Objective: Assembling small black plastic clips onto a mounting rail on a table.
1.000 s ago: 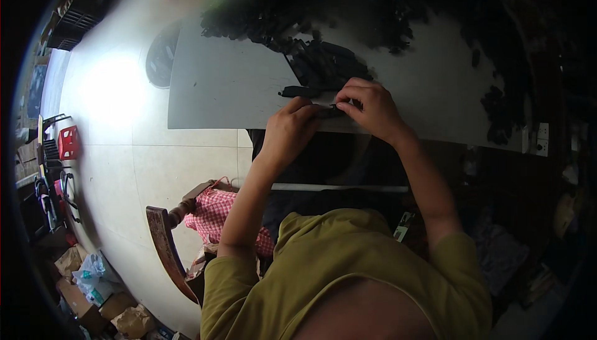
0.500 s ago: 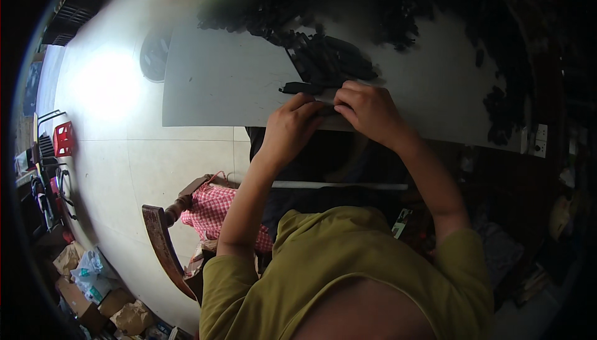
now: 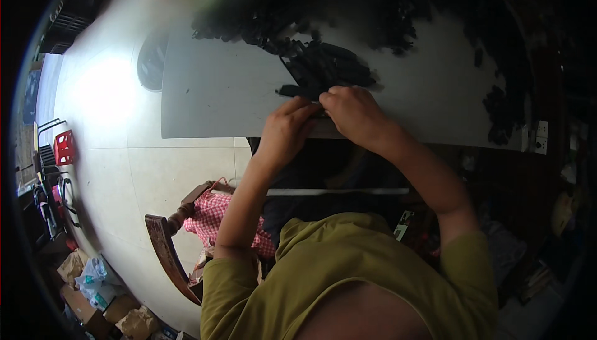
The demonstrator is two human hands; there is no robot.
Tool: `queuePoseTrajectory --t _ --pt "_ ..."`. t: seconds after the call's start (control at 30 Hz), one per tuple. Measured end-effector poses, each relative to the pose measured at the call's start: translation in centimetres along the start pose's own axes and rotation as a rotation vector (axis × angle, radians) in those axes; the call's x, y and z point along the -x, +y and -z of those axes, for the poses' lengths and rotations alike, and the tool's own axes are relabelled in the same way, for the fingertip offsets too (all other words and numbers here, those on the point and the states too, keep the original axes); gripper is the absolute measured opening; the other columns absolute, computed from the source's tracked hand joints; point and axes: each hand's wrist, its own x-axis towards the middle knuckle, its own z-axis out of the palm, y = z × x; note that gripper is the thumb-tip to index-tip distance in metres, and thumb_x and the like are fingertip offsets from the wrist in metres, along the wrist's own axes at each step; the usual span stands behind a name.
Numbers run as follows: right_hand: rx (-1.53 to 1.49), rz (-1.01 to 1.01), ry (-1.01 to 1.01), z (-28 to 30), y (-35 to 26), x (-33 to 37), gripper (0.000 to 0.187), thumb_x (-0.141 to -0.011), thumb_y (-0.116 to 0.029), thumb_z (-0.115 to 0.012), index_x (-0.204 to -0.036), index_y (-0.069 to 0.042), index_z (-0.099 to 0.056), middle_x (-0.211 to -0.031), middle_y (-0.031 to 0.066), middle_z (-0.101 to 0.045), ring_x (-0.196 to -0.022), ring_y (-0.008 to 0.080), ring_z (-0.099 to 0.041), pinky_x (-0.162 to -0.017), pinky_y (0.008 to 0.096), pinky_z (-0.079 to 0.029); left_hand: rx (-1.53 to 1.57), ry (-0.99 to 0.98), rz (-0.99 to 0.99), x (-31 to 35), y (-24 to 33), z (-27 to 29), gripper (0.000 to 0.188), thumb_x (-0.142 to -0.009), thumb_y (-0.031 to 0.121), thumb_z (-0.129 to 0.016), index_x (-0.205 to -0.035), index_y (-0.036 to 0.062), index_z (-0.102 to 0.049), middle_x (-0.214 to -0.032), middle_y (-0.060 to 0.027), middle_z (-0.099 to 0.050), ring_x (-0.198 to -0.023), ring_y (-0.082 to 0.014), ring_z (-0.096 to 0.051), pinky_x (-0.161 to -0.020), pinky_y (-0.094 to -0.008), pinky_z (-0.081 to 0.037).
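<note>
Close together over the front edge of the grey table [image 3: 217, 101], my two hands have their fingers closed on one small dark piece [image 3: 320, 114]. It is almost wholly hidden by the fingers, so its kind cannot be made out. My left hand [image 3: 287, 127] pinches its left end. From the right, my right hand [image 3: 356, 115] grips it with thumb and fingertips, nearly touching the left hand. Just beyond the fingers lies a black elongated piece [image 3: 288, 91]. Behind that, a heap of similar black pieces [image 3: 329, 65] rests on the table.
More black pieces are piled along the far side and at the right end [image 3: 497, 113] of the table. A wooden chair [image 3: 166, 243] with a pink checked cloth [image 3: 214, 219] stands at my left. Cartons and bags [image 3: 96, 284] lie on the floor, lower left.
My right hand has moved left, closer to my left hand, and the dark piece between them shows less. The whole view has shifted slightly.
</note>
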Motion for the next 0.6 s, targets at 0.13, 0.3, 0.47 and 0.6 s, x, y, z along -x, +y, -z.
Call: queuePoseTrajectory --t 0.13,0.3,0.47,0.6 --pt "0.091 -0.06 0.064 -0.4 1.0 -1.5 0.006 -0.08 -0.004 -0.063 -0.078 -0.001 -0.058 -0.08 0.0148 -0.062 -0.077 0.0343 -0.063 -0.067 0.0419 -0.051 -0.022 0.017 -0.027 -2.0 -1.2 0.2 0.025 -0.076 0.003 -0.065 -0.101 0.0038 -0.066 -0.097 -0.0127 -0.062 -0.086 -0.0339 -0.062 -0.076 -0.0387 -0.051" --pt "-0.068 -0.155 0.12 0.9 4.4 -3.6 0.01 -0.08 -0.013 -0.067 -0.078 -0.004 -0.061 -0.085 0.0118 -0.064 -0.083 0.0313 -0.063 -0.071 0.0414 -0.051 -0.072 0.078 -0.019 -5.8 -1.8 -0.4 0.02 -0.079 0.006 -0.062 -0.099 0.0049 -0.066 -0.095 -0.012 -0.061 -0.087 -0.0341 -0.061 -0.076 -0.0414 -0.049" --pt "-0.277 -0.197 0.287 2.8 7.8 -2.4 0.013 -0.082 -0.018 -0.069 -0.086 -0.006 -0.067 -0.08 0.0087 -0.065 -0.073 0.0214 -0.064 -0.067 0.0323 -0.051 -0.102 0.057 -0.02 -6.1 -1.8 -0.9 0.02 -0.08 0.008 -0.063 -0.099 0.0057 -0.065 -0.097 -0.0113 -0.061 -0.087 -0.0333 -0.061 -0.075 -0.0409 -0.05" --pt "-0.201 -0.456 0.67 4.0 14.0 1.5 0.008 -0.085 -0.012 -0.065 -0.088 -0.005 -0.066 -0.08 0.0071 -0.065 -0.069 0.0159 -0.063 -0.065 0.0292 -0.05 -0.097 -0.021 -0.046 -3.0 -0.5 -1.1 0.022 -0.08 0.009 -0.064 -0.101 0.0066 -0.064 -0.101 -0.0094 -0.06 -0.089 -0.0318 -0.061 -0.076 -0.0392 -0.051"
